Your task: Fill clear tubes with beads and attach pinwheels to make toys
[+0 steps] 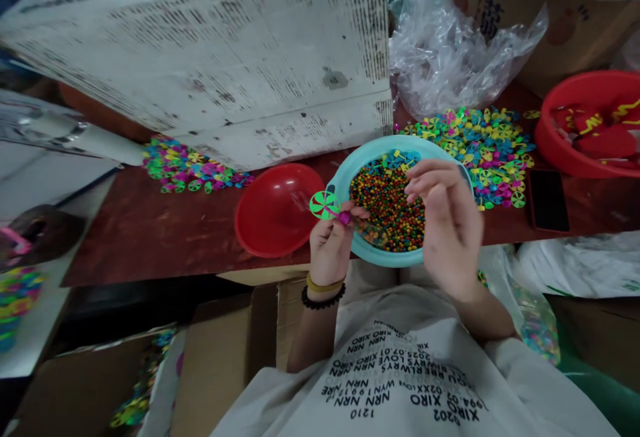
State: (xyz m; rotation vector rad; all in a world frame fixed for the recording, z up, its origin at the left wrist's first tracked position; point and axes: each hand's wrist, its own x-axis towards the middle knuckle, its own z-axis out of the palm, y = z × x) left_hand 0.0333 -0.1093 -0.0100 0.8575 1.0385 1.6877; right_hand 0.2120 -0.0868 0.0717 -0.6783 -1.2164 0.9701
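My left hand (331, 244) is closed on a small plastic fan toy (325, 204) at the left rim of a light-blue basin (363, 245). The toy has a green spoked wheel and a purple neck; a see-through part seems to extend from it over the basin, though blurred. Small multicoloured beads (387, 207) fill much of the basin, with several blue and yellow plastic pieces (400, 158) at their far side. Above the basin's right side hovers my right hand (450, 224), fingers loosely bent and nothing visible in them.
A red bowl (280, 210) stands left of the basin. Piles of coloured fan pieces (495, 150) lie right of it and by the white box (250, 70). At the right are a phone (549, 200) and a red tub (555, 117). Clear plastic bags (450, 50) lie behind.
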